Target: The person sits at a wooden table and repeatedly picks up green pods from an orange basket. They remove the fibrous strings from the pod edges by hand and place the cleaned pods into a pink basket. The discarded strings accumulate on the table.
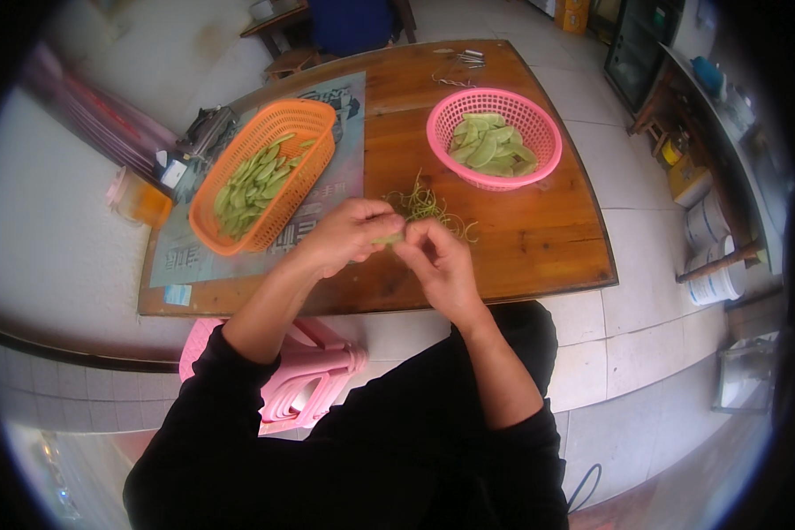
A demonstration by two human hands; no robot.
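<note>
My left hand (354,236) grips a flat green bean pod (389,238), mostly covered by the fingers. At the pod's right end, the thumb and forefinger of my right hand (439,265) are pinched together; the fingers hide whether they hold the tip or a string. Just beyond both hands lies a tangle of thin green bean strings (427,204) on the wooden table (530,245). To the left, an orange plastic basket (298,199) holds many flat green pods (255,185). A round pink plastic basket (450,162) at the far right contains broad pale-green pods (493,146).
Metal peelers or similar utensils (472,59) lie at the table's far edge. A printed sheet (349,159) is under the orange basket. Against the left wall stand a pitcher of orange liquid (142,199) and a dark bag (207,129). Pink plastic stools (305,364) sit below the near edge.
</note>
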